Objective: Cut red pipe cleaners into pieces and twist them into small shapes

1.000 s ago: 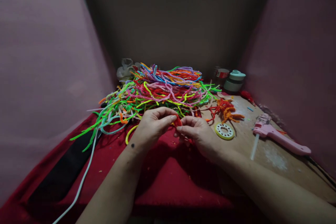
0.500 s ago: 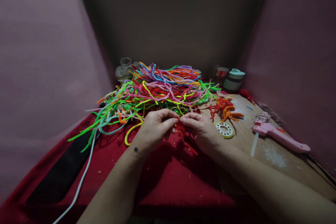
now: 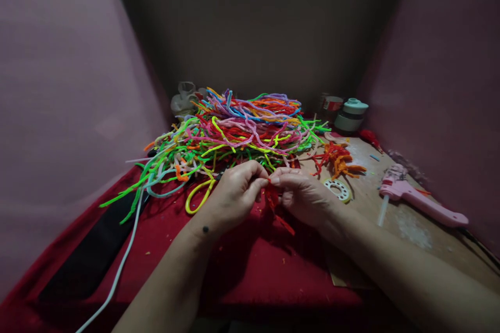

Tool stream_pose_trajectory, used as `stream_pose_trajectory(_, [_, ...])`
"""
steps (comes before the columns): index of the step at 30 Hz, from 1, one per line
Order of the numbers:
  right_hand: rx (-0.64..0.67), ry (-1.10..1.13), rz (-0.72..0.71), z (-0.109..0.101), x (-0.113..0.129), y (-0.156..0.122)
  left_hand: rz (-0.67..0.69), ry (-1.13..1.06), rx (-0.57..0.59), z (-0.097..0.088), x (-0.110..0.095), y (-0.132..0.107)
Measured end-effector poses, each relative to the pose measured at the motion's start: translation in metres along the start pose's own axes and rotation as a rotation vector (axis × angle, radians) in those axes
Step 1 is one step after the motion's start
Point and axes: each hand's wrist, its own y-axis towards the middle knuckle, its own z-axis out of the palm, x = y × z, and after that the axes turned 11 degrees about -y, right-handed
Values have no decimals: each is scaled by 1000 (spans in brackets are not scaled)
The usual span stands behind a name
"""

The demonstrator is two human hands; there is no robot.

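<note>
Still pinching a red chenille piece (image 3: 273,198) between left hand (image 3: 240,188) and right hand (image 3: 302,193), close together above red cloth (image 3: 273,281), with more dangling than a second ago; partly hiding tape roll (image 3: 345,193); can't discern the piece's shape

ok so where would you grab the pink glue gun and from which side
Best by its long handle, probably from above and the near side: it lies flat, the handle slanting right and toward the wearer, a slim bar to close on. Stay right of the clear stick, which juts toward the wearer.
</note>
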Motion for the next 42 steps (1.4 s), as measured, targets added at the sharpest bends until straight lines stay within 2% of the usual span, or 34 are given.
stream_pose_trajectory(8, [-17,-13,-34,5,3,-4,29,-13,16,1,-5,-1])
stream_pose_trajectory(12, [-58,-17,-33,6,1,-4,40,39,-29,3,-3,0])
stream_pose_trajectory(14, [-50,-2,-39,6,0,-4,2,6,-54,4,-1,1])
stream_pose_trajectory(18, [15,-73,-45,4,-3,-4,-140,-197,-122,3,2,3])
stream_pose_trajectory(20, [-15,-147,-60,4,-5,-3,-220,-293,-133,0,1,4])
stream_pose_trajectory(24, [-91,-221,-103,4,-6,-2,-339,-446,-82,-5,1,4])
stream_pose_trajectory(30, [-133,-296,-117,6,-3,-4,-291,-454,-45,-6,0,4])
stream_pose_trajectory(34, [-115,-358,-169,6,-4,-5,-277,-399,-95,-1,-5,4])
stream_pose_trajectory(39, [-118,-402,-224,3,-7,-2,-364,-449,-164,6,-5,5])
stream_pose_trajectory(42, [-94,-363,-192,3,-6,-2,-398,-482,-169,5,-5,5])
